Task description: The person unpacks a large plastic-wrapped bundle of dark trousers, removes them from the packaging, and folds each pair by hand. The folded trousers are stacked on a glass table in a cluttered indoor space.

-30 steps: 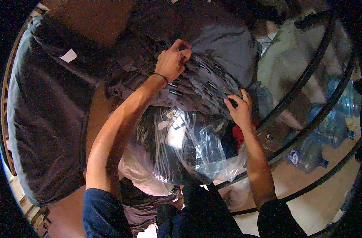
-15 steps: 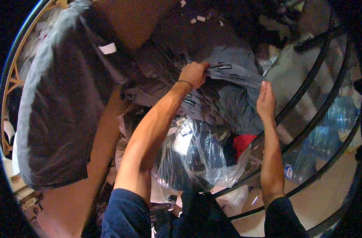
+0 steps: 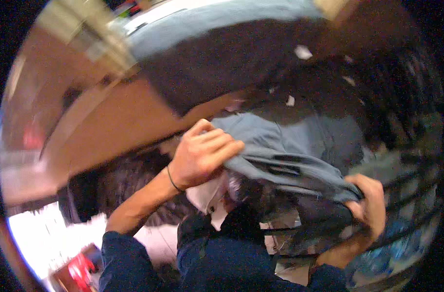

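A grey garment (image 3: 290,138) is stretched between my hands, with a dark label (image 3: 283,168) on its gathered, band-like edge. Whether it is trousers or another piece of clothing I cannot tell. My left hand (image 3: 202,153) is closed on the left end of that edge. At the other end, my right hand (image 3: 370,202) grips the cloth, fingers curled over it. The rest of the garment spreads away from me over dark clothing (image 3: 324,95) bearing small white tags.
Beyond my hands, a stack of dark cloth (image 3: 212,63) with a pale grey edge lies on a brown surface (image 3: 110,117). Black bars (image 3: 402,194) cross the right side, with blurred bluish clear objects (image 3: 392,250) below. Something red (image 3: 81,267) shows at lower left.
My view has swung left, so the dark stack now lies ahead. The garment has come nearer, pulled wide between both hands. My right hand has closed on its right end.
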Action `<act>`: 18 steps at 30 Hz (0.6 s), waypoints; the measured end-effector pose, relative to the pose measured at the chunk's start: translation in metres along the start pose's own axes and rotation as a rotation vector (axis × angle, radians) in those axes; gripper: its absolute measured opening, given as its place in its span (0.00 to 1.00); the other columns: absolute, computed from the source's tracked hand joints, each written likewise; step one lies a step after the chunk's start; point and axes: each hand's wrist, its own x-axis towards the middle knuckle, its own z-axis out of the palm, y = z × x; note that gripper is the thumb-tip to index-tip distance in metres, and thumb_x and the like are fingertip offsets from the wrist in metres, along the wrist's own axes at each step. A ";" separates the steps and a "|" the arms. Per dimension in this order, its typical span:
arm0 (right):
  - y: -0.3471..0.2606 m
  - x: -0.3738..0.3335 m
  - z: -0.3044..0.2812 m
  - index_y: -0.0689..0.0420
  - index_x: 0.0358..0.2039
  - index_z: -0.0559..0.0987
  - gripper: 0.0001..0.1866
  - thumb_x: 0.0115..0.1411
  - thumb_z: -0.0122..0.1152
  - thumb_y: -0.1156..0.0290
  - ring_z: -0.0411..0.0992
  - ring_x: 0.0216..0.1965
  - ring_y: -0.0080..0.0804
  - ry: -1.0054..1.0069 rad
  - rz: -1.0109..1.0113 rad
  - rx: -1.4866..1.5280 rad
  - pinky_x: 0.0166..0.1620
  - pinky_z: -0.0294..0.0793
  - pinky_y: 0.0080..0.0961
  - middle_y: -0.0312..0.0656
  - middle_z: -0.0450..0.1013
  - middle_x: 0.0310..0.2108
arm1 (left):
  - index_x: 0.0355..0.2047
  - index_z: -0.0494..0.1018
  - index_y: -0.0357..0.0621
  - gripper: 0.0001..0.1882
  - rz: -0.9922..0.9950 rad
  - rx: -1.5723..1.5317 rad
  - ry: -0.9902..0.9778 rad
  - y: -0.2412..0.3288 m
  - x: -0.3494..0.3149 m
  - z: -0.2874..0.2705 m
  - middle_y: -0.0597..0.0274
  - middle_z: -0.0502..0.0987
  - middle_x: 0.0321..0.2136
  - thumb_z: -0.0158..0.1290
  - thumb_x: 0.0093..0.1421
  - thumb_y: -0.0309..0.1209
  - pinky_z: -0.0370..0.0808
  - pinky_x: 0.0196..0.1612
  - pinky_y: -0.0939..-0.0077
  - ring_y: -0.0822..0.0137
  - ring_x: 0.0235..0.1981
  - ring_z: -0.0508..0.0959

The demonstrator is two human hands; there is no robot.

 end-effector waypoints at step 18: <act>-0.410 -0.104 0.179 0.61 0.42 0.75 0.38 0.41 0.84 0.48 0.72 0.34 0.36 -0.195 -0.472 0.556 0.42 0.72 0.32 0.44 0.75 0.32 | 0.45 0.72 0.41 0.26 -1.319 0.078 0.713 0.277 -0.534 -0.241 0.55 0.79 0.43 0.62 0.44 0.15 0.79 0.45 0.63 0.50 0.41 0.83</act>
